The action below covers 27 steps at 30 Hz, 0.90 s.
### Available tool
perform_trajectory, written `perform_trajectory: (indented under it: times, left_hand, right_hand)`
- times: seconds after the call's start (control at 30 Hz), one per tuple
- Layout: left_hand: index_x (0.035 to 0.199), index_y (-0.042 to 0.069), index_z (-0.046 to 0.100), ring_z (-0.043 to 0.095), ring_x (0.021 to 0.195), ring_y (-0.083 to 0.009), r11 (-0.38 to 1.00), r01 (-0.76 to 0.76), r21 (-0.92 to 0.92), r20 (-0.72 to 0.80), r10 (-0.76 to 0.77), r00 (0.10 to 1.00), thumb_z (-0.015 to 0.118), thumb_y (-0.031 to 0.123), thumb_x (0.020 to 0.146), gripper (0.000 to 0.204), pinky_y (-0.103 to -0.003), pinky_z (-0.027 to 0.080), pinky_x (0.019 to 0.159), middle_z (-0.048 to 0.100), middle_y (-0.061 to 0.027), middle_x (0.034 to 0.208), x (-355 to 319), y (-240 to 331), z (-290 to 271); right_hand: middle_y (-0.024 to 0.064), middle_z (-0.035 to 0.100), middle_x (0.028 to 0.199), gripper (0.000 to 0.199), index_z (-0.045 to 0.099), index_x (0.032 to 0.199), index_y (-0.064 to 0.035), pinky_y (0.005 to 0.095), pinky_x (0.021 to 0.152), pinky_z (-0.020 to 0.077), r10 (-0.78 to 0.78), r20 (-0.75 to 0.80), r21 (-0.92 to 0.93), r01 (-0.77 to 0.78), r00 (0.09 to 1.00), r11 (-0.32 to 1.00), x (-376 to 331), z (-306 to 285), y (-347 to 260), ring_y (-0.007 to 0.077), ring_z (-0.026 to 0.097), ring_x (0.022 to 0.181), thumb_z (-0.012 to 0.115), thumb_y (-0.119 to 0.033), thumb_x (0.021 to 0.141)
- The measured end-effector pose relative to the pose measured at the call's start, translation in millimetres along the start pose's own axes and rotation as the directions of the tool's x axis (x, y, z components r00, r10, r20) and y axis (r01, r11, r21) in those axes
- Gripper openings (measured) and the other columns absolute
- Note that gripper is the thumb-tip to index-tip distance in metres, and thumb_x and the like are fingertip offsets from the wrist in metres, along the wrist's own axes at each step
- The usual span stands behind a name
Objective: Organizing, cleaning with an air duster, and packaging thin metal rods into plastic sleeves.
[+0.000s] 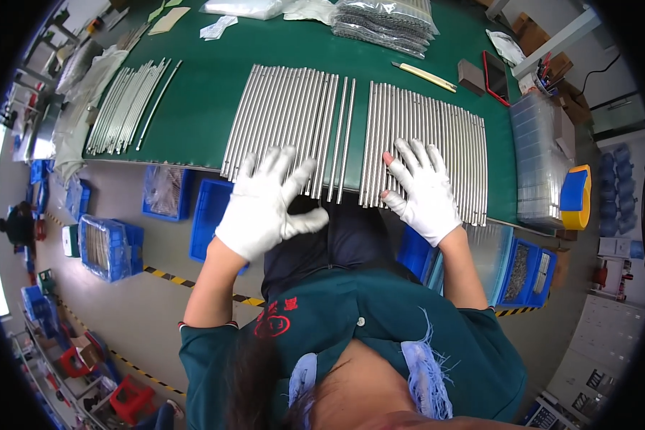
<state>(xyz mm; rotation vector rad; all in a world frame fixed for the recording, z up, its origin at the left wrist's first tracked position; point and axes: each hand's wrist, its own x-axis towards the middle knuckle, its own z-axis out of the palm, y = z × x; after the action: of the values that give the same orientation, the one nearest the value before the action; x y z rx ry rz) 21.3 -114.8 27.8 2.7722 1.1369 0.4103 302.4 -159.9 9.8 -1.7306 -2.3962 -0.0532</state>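
Observation:
Two flat rows of slim silver metal rods lie side by side on a green table, the left row (283,115) and the right row (426,125). Between them are a few separate rods (343,136), apart from both rows. My left hand (269,197), in a white glove, rests over the near ends of the left row with its fingers spread. On the near part of the right row lies my right hand (423,190), its fingers apart; this glove leaves the thumb and index fingertips bare. Neither hand grips a rod.
More thin rods (129,104) lie loosely at the left of the green table (204,86). Bagged rods (383,25), a yellow cutter knife (426,75), a grey block (471,77) and a red-framed device (496,77) lie farther back. Clear plastic boxes and yellow tape (584,197) stand right; blue bins (209,218) sit below.

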Motion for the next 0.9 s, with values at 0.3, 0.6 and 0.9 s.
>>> perform_trajectory:
  times: [0.3, 0.6, 0.9]
  left_hand:
    - [0.135, 0.014, 0.046, 0.043, 0.122, -0.0447, 0.996, -0.039, 0.078, -0.074, 0.044, 0.996, 0.056, 0.068, 0.075, 0.081, -0.058, 0.029, 0.102, 0.046, -0.0240, 0.134, 29, -9, 32]
    - [0.139, 0.011, 0.040, 0.035, 0.129, -0.0417, 0.984, 0.107, 0.144, -0.114, -0.091, 0.989, 0.054, 0.058, 0.083, 0.075, -0.053, 0.025, 0.107, 0.038, -0.0241, 0.140, 37, -38, 6]
    - [0.136, 0.005, 0.042, 0.035, 0.129, -0.0423, 0.988, 0.141, 0.066, -0.067, -0.136, 0.988, 0.047, 0.064, 0.084, 0.079, -0.052, 0.025, 0.109, 0.040, -0.0236, 0.140, 31, -58, 34]
  right_hand:
    - [0.0151, 0.045, 0.138, 0.056, 0.052, 0.128, -0.0109, 0.0489, 0.110, 0.0211, -0.018, -0.007, 0.015, 0.018, 1.000, 1.000, 3, 2, -2, 0.0347, 0.038, 0.130, 0.053, -0.047, 0.086]
    - [0.0153, 0.043, 0.140, 0.060, 0.050, 0.131, -0.0083, 0.0487, 0.112, 0.0193, 0.006, 0.002, 0.026, -0.006, 1.000, 1.000, 1, 2, 0, 0.0352, 0.035, 0.131, 0.052, -0.047, 0.086]
    - [0.0164, 0.044, 0.139, 0.062, 0.048, 0.131, -0.0070, 0.0502, 0.111, 0.0206, -0.045, 0.071, 0.024, 0.044, 0.996, 0.999, 6, -1, 3, 0.0363, 0.037, 0.130, 0.055, -0.047, 0.084]
